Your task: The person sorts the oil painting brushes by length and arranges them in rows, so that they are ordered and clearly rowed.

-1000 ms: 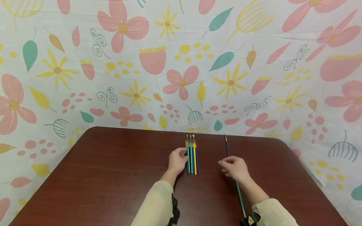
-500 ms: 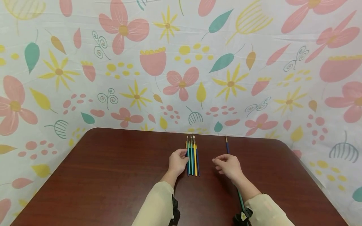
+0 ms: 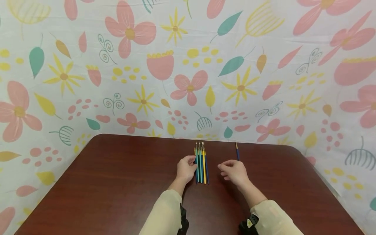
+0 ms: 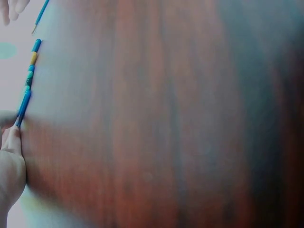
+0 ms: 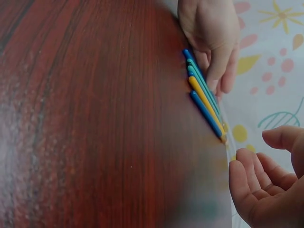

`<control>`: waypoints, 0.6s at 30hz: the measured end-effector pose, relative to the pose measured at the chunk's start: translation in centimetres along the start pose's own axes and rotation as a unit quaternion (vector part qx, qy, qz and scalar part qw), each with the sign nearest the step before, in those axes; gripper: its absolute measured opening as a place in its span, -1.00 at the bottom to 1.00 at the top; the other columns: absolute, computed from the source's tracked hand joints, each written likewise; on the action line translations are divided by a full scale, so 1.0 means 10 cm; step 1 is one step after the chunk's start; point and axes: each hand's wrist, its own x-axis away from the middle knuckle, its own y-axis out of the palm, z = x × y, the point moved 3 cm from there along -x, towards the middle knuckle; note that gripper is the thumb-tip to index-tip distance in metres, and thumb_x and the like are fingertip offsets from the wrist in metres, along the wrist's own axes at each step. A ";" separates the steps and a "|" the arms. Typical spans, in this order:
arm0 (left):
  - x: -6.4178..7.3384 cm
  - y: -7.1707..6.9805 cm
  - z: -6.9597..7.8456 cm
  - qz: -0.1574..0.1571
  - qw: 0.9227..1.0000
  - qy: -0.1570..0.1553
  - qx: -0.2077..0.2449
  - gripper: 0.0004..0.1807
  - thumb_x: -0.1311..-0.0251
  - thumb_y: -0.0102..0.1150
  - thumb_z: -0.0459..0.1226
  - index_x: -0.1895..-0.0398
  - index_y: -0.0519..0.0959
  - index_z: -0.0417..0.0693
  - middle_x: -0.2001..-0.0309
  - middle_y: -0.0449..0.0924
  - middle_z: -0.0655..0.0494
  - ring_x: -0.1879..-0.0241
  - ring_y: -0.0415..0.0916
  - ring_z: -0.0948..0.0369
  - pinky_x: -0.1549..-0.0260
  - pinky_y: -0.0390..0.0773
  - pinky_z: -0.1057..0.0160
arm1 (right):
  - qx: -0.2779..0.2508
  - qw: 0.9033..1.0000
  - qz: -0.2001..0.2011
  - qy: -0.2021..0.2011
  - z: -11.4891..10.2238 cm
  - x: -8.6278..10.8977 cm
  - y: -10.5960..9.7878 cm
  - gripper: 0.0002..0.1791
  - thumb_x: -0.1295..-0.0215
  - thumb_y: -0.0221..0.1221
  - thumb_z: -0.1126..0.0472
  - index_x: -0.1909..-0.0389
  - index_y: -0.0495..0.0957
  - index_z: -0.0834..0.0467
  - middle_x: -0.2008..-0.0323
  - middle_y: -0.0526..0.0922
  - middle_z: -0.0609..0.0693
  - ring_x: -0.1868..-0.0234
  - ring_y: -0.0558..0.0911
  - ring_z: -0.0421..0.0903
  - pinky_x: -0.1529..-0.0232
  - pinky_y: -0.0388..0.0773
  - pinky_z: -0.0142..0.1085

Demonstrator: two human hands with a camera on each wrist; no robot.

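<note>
Several paintbrushes (image 3: 204, 166) with blue, teal and yellow handles lie side by side on the table, bristles pointing away. At the left side of this row, my left hand (image 3: 185, 169) rests with its fingers and thumb against the outermost blue brush (image 4: 23, 104). My right hand (image 3: 235, 173) hovers just right of the row, apart from it. In the right wrist view its fingers (image 5: 240, 175) are loosely bent, and nothing is between them and the thumb. Beyond the right hand lies a single blue-handled paintbrush (image 3: 237, 151), its lower part hidden by the hand and arm.
A dark reddish-brown wooden table (image 3: 117, 182) with rounded far corners carries the brushes. Behind it hangs a white cloth (image 3: 188, 42) printed with flowers and leaves. Each sleeve has a black strap (image 3: 249, 224) at the wrist.
My right hand has moved left, away from the lone brush and closer to the row. The left hand stays beside the row. The whole view has shifted slightly.
</note>
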 end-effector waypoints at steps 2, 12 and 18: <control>0.01 0.00 0.00 0.000 1.000 0.001 -0.001 -0.64 -0.22 0.13 -0.43 -0.10 0.53 -0.18 -0.10 0.55 -0.14 -0.12 0.51 -0.02 -0.06 0.59 0.10 | -0.002 1.000 0.000 0.001 0.00 0.00 0.01 -0.69 -0.21 0.22 0.16 0.17 0.57 0.34 0.21 0.69 0.21 0.39 0.69 -0.06 0.42 0.70 -0.27; 0.02 -0.01 0.01 -0.003 1.000 0.004 0.005 -0.64 -0.23 0.13 -0.44 -0.11 0.52 -0.21 -0.11 0.54 -0.16 -0.14 0.49 -0.03 -0.08 0.58 0.08 | -0.001 1.000 -0.001 0.000 -0.01 0.00 0.03 -0.70 -0.23 0.21 0.16 0.18 0.57 0.34 0.21 0.68 0.21 0.41 0.67 -0.09 0.42 0.70 -0.27; 0.02 -0.01 0.01 -0.002 1.000 0.007 0.006 -0.64 -0.22 0.13 -0.45 -0.10 0.52 -0.23 -0.10 0.54 -0.16 -0.14 0.49 -0.03 -0.08 0.58 0.08 | -0.005 1.000 -0.001 0.002 -0.02 0.01 0.03 -0.69 -0.22 0.22 0.16 0.18 0.57 0.35 0.20 0.67 0.24 0.43 0.67 -0.11 0.42 0.70 -0.27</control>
